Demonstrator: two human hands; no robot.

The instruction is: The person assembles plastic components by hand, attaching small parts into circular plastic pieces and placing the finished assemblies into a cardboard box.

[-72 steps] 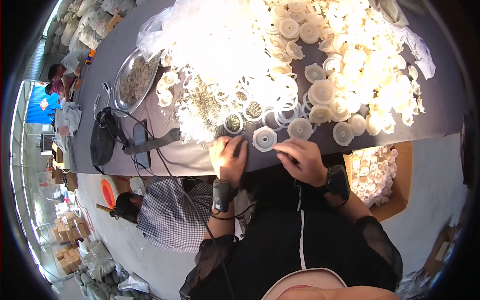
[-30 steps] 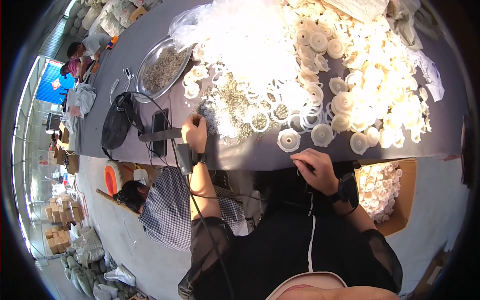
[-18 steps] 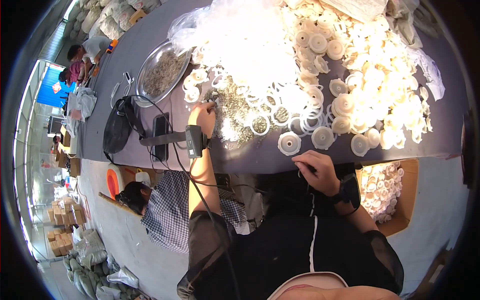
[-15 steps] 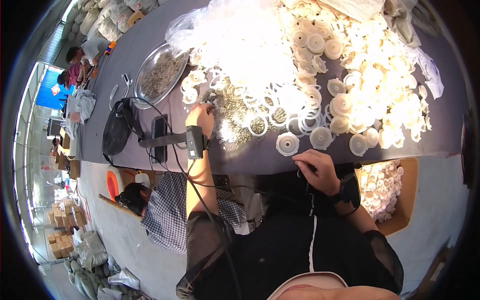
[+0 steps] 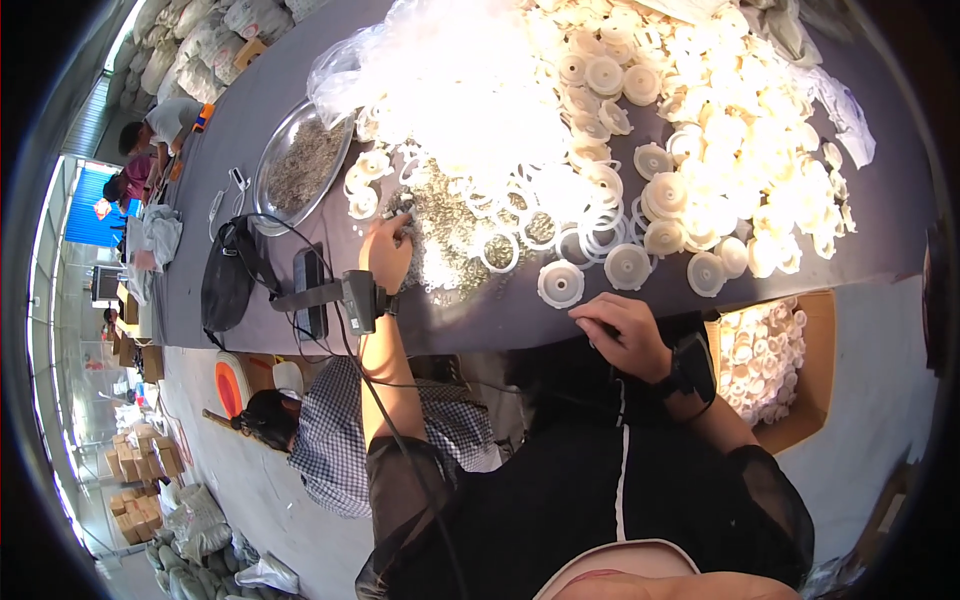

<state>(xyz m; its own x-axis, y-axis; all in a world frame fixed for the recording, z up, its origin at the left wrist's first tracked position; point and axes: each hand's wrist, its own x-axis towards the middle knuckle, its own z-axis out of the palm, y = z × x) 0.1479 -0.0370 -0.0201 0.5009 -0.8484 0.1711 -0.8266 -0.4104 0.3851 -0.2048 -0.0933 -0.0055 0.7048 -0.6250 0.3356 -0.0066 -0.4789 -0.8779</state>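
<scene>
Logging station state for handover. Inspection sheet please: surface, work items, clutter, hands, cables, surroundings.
Surface: grey-topped table, far middle lost in glare.
Job's things: small parts pile, white rings, pale plastic discs; metal dish of small pieces.
Clutter: black pouch, dark phone-like slab, clear plastic bag.
Hands: left hand at the small parts pile's left edge, grip unclear; right hand half-curled, nothing seen in it.
Cables: black cable runs along the left forearm; white cable left of the dish.
Surroundings: person in checked shirt at left; open carton of pale parts at right.
</scene>
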